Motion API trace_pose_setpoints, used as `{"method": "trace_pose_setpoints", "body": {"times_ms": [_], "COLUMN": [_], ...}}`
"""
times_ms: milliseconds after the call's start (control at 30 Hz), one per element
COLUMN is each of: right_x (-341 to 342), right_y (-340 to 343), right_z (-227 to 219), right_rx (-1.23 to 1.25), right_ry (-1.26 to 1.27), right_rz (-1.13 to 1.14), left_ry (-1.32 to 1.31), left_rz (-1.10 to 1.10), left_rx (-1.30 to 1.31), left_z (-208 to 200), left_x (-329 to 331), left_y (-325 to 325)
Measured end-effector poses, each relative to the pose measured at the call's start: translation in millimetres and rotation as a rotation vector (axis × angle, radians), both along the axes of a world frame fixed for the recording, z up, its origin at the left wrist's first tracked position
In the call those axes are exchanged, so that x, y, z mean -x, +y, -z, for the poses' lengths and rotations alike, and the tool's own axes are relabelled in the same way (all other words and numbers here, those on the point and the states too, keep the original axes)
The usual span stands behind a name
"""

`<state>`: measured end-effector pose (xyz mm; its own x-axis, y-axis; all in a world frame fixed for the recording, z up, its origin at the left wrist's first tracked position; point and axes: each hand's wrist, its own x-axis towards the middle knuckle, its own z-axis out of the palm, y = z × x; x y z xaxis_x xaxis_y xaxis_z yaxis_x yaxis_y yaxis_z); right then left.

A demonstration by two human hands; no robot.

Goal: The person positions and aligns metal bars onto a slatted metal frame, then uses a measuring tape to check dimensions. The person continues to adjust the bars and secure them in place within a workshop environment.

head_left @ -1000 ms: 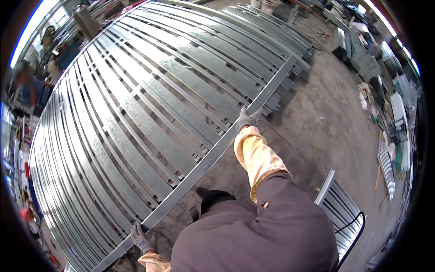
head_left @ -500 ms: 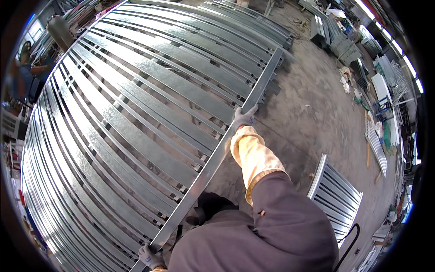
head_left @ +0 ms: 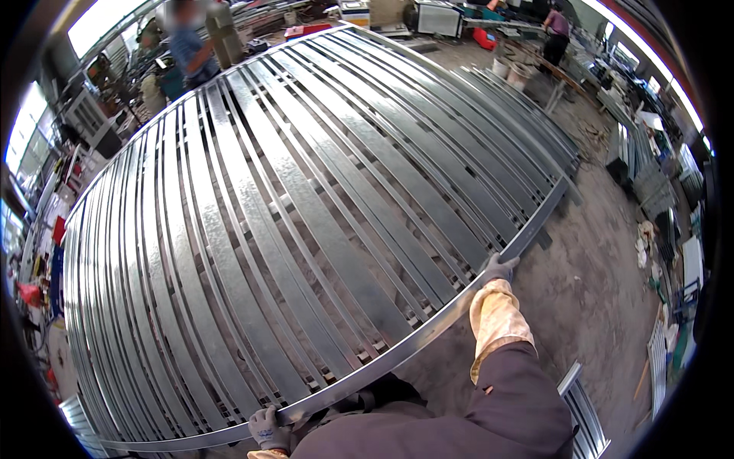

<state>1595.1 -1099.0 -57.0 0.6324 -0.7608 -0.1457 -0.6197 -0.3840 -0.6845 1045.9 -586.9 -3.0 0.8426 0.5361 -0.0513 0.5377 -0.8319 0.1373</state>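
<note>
A large slatted panel of shiny galvanized metal [head_left: 306,183] lies in front of me, its long slats running away toward the far side. Along its near side runs a flat metal edge rail [head_left: 428,329]. My right hand [head_left: 499,270], in a grey glove below a tan cuff, is closed round this rail at the right. Farther left and nearer to me, my left hand [head_left: 269,428], also gloved in grey, grips the rail with its fingers bent over the top. The undersides of both grips are hidden.
A person [head_left: 193,46] stands beyond the panel's far left edge; another person [head_left: 556,34] is at the far right. Metal profiles [head_left: 527,115] lie against the panel's right side. A smaller slatted piece [head_left: 585,417] rests on the floor at lower right. Buckets [head_left: 518,75] stand behind.
My view has swung left and up, so more of the panel's far side and the two people show. Both hands stay on the rail.
</note>
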Motion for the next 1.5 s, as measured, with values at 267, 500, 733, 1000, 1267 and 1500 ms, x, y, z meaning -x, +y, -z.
{"method": "trace_pose_setpoints", "body": {"times_ms": [267,500,733,1000,1267,1500], "right_x": [-17,-12,9,138,233,365], "right_y": [-17,-55,24,132,176,282], "right_z": [30,85,53,18,-19,-5], "right_rx": [0.108,0.105,0.238,0.102,-0.231,-0.540], "right_ry": [-0.049,-0.274,-0.436,-0.168,0.105,0.275], "right_rz": [-0.022,-0.049,-0.413,-0.627,-0.451,-0.372], "left_ry": [-0.237,-0.265,-0.211,-0.152,-0.227,-0.851], "left_rz": [0.203,-0.203,-0.256,-0.231,-0.184,0.060], "left_rx": [0.198,0.003,-0.024,0.075,0.177,0.268], "left_z": [-34,-42,-22,-19,-2,-2], "left_x": [-7,-39,-23,-16,-2,81], "left_y": [8,57,64,72,76,100]}}
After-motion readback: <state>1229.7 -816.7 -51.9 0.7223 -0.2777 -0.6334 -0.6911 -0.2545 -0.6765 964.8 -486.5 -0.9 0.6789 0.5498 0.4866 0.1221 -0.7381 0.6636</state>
